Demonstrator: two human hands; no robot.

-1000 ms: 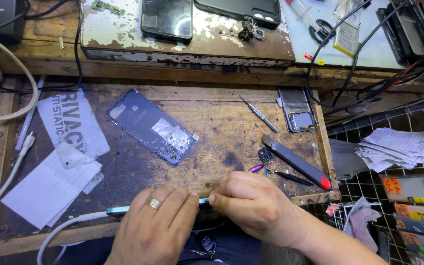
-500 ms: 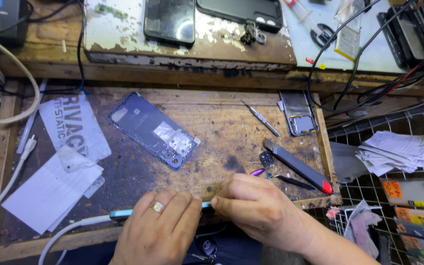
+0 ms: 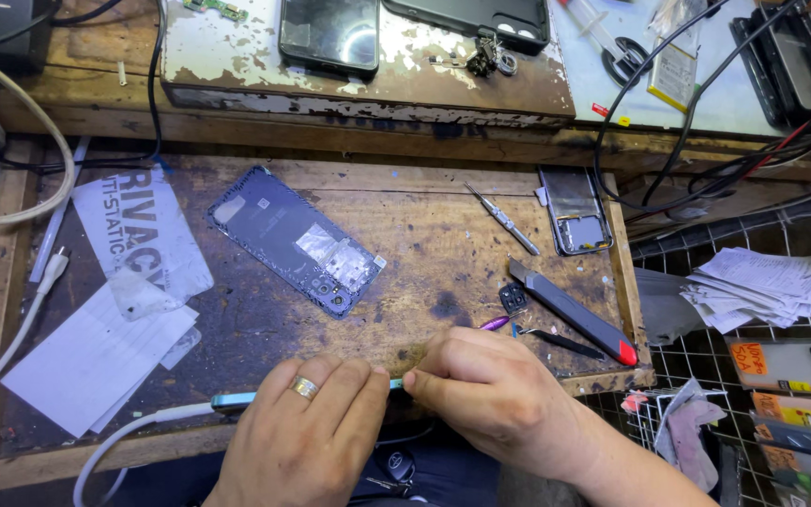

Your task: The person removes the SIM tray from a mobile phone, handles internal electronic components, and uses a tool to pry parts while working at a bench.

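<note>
My left hand (image 3: 307, 437), a ring on one finger, lies flat over a thin light-blue phone (image 3: 232, 401) held edge-on at the near rim of the wooden tray (image 3: 424, 235). Only the phone's left end shows, with a white cable (image 3: 133, 434) plugged into it. My right hand (image 3: 485, 390) is closed at the phone's right end, fingertips pinched against its edge; what they pinch is hidden. A dark blue phone back cover (image 3: 295, 239) lies inside-up in the middle of the tray, apart from both hands.
A utility knife (image 3: 570, 312), black tweezers (image 3: 560, 341), a small screwdriver (image 3: 504, 221) and a phone frame (image 3: 574, 211) lie right of the tray. White film sheets (image 3: 96, 357) rest at left. Two phones (image 3: 328, 36) sit on the back shelf. Cables, a wire rack (image 3: 706, 376) and papers (image 3: 753, 286) crowd the right.
Both hands stay on the light-blue phone at the near edge with only slight shifts. Nothing else on the tray has moved.
</note>
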